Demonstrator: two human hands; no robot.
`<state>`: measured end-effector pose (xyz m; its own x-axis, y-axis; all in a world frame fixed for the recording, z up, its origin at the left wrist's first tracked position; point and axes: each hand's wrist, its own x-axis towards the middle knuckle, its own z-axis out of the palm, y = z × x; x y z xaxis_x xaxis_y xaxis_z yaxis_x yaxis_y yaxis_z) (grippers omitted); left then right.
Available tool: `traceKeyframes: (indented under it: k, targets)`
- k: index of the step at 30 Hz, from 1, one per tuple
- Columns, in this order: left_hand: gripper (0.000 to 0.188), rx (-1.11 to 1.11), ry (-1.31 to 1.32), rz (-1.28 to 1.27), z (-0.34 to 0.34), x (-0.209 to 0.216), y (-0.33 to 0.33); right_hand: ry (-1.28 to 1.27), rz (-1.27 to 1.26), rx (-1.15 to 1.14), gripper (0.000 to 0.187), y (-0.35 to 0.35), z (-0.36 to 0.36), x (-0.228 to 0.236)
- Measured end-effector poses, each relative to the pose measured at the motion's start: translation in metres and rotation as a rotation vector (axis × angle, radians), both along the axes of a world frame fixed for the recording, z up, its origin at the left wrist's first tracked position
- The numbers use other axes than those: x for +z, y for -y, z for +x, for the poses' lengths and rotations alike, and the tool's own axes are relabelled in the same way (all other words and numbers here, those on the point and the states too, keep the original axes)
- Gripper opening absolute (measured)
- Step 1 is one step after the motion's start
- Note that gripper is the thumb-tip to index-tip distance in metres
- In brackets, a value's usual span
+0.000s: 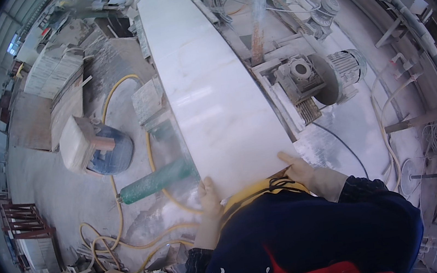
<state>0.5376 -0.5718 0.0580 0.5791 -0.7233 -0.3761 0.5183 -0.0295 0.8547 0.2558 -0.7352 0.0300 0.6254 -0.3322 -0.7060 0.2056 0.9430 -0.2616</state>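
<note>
A long, polished white stone slab point(219, 98) stretches away from my body, faintly veined and glossy. At its near left corner, my left hand point(211, 197), in a pale glove, is closed on the edge. My right hand point(300, 171), gloved too, grips the near right corner with a finger or thumb lying on top. The fingers under the slab are hidden. A yellow apron point(248, 193) with dark cords sits against the slab's near end.
A green roller point(155, 181) juts out left of the slab. Beyond it are a blue tub point(110, 151) and a yellow hose point(119, 205) looping across the dusty floor. A motor point(345, 69) with a gearbox point(301, 73) stands close on the right. A rusty green post point(258, 20) rises farther back.
</note>
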Motion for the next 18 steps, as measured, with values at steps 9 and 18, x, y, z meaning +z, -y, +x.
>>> traceKeyframes:
  k: [9, 18]
  targets:
    - [0.03, 0.009, 0.162, 0.081, 0.0, -0.008, 0.004, -0.725, -1.13, 0.765, 0.055, 0.009, -0.005, 0.04]
    - [0.031, 0.013, 0.101, 0.027, 0.001, -0.023, 0.013, -0.656, -0.968, 0.698, 0.063, 0.021, -0.009, 0.012]
